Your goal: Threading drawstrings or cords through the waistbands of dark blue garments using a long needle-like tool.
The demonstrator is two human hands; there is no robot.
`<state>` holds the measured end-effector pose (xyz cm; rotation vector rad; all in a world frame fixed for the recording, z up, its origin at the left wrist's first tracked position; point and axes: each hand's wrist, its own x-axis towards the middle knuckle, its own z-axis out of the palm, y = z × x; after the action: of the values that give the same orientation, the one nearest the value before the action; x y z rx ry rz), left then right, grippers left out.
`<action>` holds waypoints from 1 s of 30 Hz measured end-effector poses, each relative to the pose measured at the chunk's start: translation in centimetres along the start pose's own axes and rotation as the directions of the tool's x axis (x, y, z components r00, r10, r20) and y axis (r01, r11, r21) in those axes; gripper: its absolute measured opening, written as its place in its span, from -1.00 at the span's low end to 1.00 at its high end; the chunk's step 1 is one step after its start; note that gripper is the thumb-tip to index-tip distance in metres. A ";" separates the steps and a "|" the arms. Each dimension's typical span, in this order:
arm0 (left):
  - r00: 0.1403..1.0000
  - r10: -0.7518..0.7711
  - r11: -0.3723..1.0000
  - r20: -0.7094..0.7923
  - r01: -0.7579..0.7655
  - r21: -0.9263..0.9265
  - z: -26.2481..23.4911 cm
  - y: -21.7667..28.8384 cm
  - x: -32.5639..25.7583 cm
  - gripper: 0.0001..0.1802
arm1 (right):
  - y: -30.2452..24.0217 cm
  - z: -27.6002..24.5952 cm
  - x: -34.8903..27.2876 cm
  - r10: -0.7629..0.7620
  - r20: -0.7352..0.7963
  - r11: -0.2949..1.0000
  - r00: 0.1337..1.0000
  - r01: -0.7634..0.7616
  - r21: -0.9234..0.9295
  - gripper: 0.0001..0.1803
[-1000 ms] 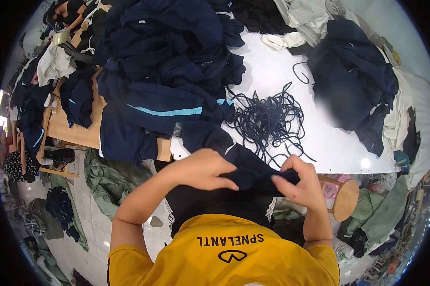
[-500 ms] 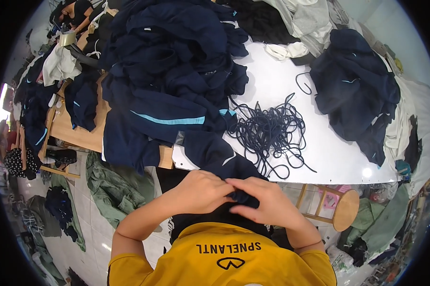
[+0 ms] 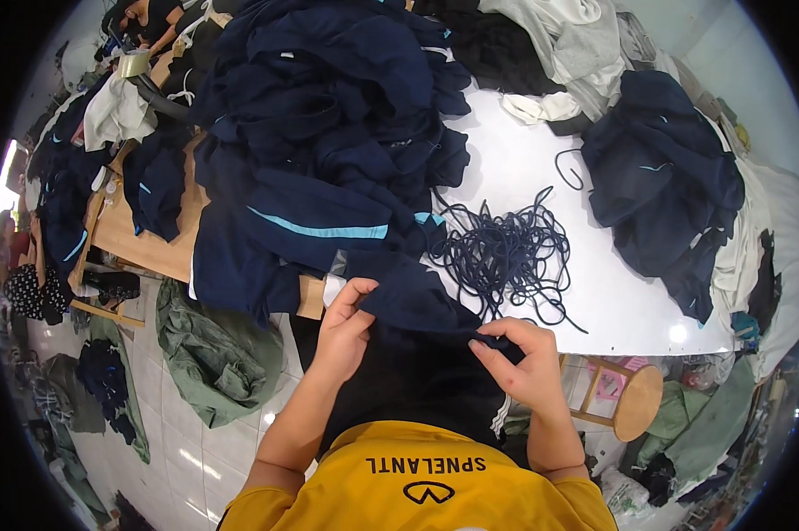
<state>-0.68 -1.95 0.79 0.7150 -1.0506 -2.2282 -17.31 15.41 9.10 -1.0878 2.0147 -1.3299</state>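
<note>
Head view: the left hand [image 3: 345, 323] has a closed grip pinching the edge of a navy garment [image 3: 417, 305]; the right hand [image 3: 523, 363] pinches the same edge farther along, likely keeping it taut between both grips. Just beyond them, a tangle of dark cords [image 3: 506, 257] lies on the white tabletop [image 3: 523, 168], beside a navy clothing pile [image 3: 329, 133].

bright, even light | glare on white table [image 3: 523, 168] | fisheye-bent, dark rim
</note>
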 end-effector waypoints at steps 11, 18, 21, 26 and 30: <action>0.629 -0.353 0.505 0.693 -0.495 0.707 -0.9 4.9 -0.5 -0.68 | -0.1 -2.6 -0.9 0.038 0.342 0.997 0.939 -0.011 -0.081 -0.90; 0.483 -0.661 0.464 0.575 -0.339 0.818 -2.1 5.7 -0.2 -0.72 | 0.5 -3.5 -0.4 0.088 0.318 0.956 0.944 0.009 -0.292 -0.81; 0.540 -0.587 0.531 0.603 -0.305 0.790 -1.3 5.4 -0.9 -0.70 | 1.1 -2.3 -0.7 -0.067 0.348 0.951 0.935 0.165 -0.261 -0.80; 0.544 -0.538 0.438 0.644 -0.472 0.765 -0.9 3.6 -1.1 -0.60 | 0.8 0.0 -0.6 -0.066 0.205 0.930 0.977 0.134 -0.343 -0.70; 0.578 -0.465 0.322 0.670 -0.595 0.737 -0.3 3.5 -1.9 -0.47 | 0.4 0.3 -0.4 -0.152 0.186 0.896 0.971 0.214 -0.389 -0.75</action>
<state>1.81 -2.68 3.85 -0.1836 -2.9959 -1.4834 -16.99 15.68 8.65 -1.5497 2.1705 -0.8905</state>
